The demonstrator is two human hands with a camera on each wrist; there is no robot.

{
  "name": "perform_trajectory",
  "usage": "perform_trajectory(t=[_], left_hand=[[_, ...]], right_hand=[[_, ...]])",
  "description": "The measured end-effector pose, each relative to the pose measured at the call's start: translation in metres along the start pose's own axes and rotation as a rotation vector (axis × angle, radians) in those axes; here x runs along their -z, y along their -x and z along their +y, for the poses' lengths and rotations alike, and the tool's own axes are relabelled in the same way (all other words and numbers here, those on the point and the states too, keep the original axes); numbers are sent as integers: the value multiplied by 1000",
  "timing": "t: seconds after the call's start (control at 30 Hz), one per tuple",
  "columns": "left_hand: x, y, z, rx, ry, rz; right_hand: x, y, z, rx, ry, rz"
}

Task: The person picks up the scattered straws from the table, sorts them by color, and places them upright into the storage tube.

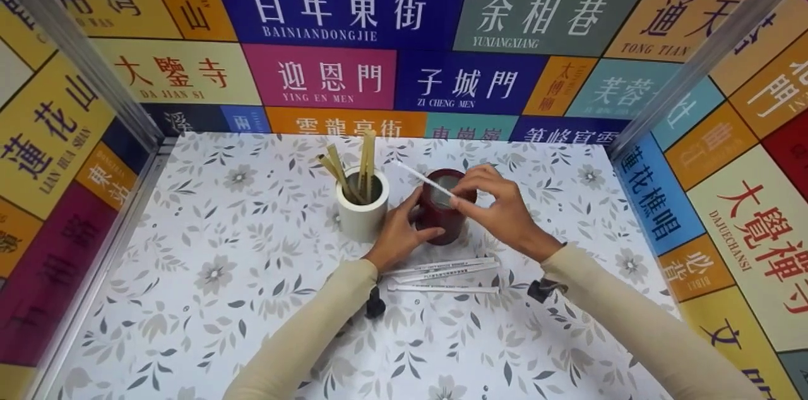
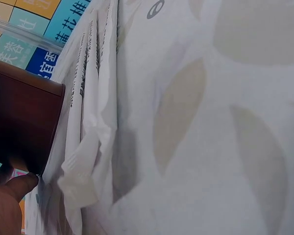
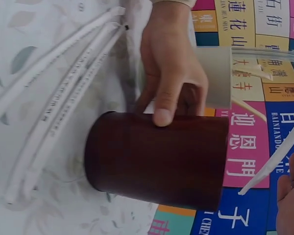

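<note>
A dark red cylindrical cup (image 1: 444,223) stands on the table, its mouth facing up. My left hand (image 1: 399,231) grips it from the left, thumb on the near side in the right wrist view. Over the cup's mouth, my right hand (image 1: 502,205) pinches one thin white paper-wrapped stick (image 1: 420,176) near its end. That stick slants up and to the left, its far end beyond the rim. Several similar wrapped sticks (image 2: 90,73) lie on the table just in front of the cup. The cup's inside is partly hidden by the right hand and stick.
Left of the red cup is a white cup (image 1: 362,220) with several yellowish flat sticks (image 1: 367,163) standing in it. A white tablecloth (image 1: 208,318) with grey leaves covers the table. Panels with coloured lettering (image 1: 341,2) enclose the back and sides.
</note>
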State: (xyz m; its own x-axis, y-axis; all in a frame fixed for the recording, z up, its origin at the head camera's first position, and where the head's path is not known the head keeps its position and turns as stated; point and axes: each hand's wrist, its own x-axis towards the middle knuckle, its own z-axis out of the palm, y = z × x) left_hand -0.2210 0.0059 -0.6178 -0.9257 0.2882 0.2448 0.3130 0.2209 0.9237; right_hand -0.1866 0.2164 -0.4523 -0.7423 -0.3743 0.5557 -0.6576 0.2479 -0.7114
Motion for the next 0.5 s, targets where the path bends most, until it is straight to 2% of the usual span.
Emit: perform_trajectory(t=[0.1, 0.27, 0.4, 0.5], left_hand=[[0, 0, -1, -1, 33, -14], [0, 1, 0, 12, 45, -21], [1, 1, 1, 17, 56, -22], [3, 0, 1, 8, 76, -24]], right_hand=[[-3, -15, -6, -49, -35, 19], [-11, -30, 15, -83, -102, 76], [-21, -32, 30, -102, -167, 111], [-30, -26, 41, -140, -202, 140]])
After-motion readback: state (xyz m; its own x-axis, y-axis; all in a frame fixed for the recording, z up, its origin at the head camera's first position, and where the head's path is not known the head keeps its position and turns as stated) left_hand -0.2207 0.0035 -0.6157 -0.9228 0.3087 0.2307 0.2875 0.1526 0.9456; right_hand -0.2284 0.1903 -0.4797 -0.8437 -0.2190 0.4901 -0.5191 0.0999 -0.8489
